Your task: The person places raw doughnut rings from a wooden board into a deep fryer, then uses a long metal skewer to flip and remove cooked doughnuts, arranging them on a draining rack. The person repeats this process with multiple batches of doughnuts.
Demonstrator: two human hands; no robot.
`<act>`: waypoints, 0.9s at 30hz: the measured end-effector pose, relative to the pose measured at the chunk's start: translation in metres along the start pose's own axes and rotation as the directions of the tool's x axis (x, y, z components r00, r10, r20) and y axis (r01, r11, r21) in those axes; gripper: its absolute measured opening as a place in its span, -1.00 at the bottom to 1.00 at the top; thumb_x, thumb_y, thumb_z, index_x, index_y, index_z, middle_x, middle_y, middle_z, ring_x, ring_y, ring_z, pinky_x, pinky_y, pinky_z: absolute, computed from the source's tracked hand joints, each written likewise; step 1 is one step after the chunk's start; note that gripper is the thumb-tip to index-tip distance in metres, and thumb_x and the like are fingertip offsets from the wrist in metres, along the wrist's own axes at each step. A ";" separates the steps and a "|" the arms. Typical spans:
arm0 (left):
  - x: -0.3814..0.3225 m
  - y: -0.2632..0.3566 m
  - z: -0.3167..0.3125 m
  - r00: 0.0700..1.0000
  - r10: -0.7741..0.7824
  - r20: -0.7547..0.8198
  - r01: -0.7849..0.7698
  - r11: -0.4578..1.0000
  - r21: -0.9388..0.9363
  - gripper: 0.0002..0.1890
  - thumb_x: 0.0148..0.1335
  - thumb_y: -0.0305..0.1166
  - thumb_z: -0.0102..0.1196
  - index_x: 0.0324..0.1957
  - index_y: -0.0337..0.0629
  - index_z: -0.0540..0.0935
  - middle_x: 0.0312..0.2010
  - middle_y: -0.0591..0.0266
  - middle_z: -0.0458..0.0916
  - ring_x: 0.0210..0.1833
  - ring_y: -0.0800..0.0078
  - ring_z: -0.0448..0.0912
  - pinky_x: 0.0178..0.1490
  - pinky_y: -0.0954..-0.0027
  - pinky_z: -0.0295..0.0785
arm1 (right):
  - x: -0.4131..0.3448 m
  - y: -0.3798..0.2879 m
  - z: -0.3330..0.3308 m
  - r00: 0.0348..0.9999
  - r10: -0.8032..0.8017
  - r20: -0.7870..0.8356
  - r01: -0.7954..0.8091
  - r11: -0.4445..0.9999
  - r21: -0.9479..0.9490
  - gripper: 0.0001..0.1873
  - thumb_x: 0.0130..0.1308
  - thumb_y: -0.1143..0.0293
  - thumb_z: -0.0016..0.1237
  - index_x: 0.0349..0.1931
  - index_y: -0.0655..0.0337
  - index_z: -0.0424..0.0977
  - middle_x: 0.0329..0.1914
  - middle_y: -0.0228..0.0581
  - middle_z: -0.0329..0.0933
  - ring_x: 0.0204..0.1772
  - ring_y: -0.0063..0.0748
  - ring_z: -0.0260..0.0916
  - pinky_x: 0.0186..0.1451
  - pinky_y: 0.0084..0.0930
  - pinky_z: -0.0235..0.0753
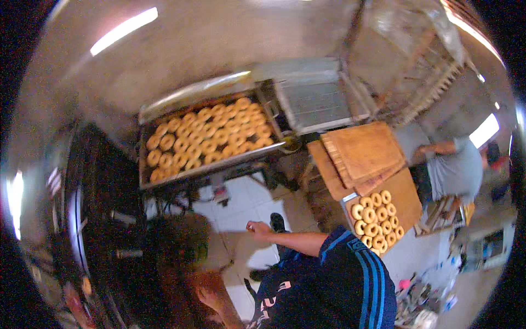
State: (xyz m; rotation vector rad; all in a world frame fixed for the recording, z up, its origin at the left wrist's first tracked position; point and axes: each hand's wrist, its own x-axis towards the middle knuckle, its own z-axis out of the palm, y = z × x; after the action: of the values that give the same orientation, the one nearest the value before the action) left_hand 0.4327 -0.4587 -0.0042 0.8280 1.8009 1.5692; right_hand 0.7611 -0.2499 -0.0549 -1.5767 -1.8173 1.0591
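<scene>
My right hand (259, 230) is held out in front of my body with its fingers curled and nothing seen in it. My left hand (208, 297) is low at the left, blurred and in shadow beside a brown surface; its grip is unclear. Golden ring-shaped doughnuts (207, 146) fill a metal frying vat (213, 162) ahead of me. Paler dough rings (382, 214) lie in rows on a board (404, 197) at my right. Stacked wooden boards (365, 152) rest over the far part of that board.
A wire rack or screen in a metal frame (316, 98) adjoins the vat's right side. Another person in a grey shirt (454, 168) stands beyond the boards. Dark equipment (111, 214) is at the left. Bags and assorted items (423, 296) lie at the lower right, near the tiled floor (415, 255).
</scene>
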 end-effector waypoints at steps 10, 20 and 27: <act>0.022 0.164 0.263 0.969 -0.225 0.098 0.205 0.963 0.176 -0.58 0.54 -0.21 0.03 0.15 -0.40 0.66 0.00 -0.13 0.67 -0.07 0.14 0.57 0.10 0.13 0.47 | 0.071 0.199 -0.546 0.090 0.070 -0.993 -0.473 0.881 0.019 -0.88 0.33 0.44 0.03 -0.16 0.18 0.54 -0.36 0.15 0.60 -0.30 0.18 0.59 -0.23 0.06 0.53; 0.039 0.240 0.581 0.778 0.067 0.625 -0.223 0.959 0.174 -0.62 0.43 -0.41 0.04 0.24 -0.25 0.62 0.24 0.08 0.64 0.28 0.23 0.59 0.42 0.23 0.42 | 0.126 0.378 -0.865 0.606 -0.073 -0.792 -0.644 0.540 -0.542 -0.67 0.27 0.13 0.15 -0.11 0.18 0.61 -0.14 -0.03 0.66 -0.09 0.11 0.62 -0.01 0.01 0.62; -0.097 0.544 0.947 0.018 0.489 0.872 -0.251 0.847 -0.469 -0.78 0.24 -0.34 0.11 -0.18 -0.24 0.72 -0.30 -0.19 0.71 -0.23 0.00 0.71 -0.14 0.02 0.59 | 0.155 0.384 -0.896 0.744 -0.056 -0.666 -0.581 0.439 -0.686 -0.61 0.25 0.13 0.17 -0.09 0.26 0.57 -0.09 0.05 0.62 -0.07 0.14 0.60 0.00 0.02 0.61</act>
State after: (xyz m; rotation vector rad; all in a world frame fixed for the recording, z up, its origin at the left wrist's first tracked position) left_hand 1.2676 0.1049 0.4288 1.8045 0.3547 0.8515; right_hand 1.6616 0.1131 0.1229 -2.4871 -1.6551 -0.5197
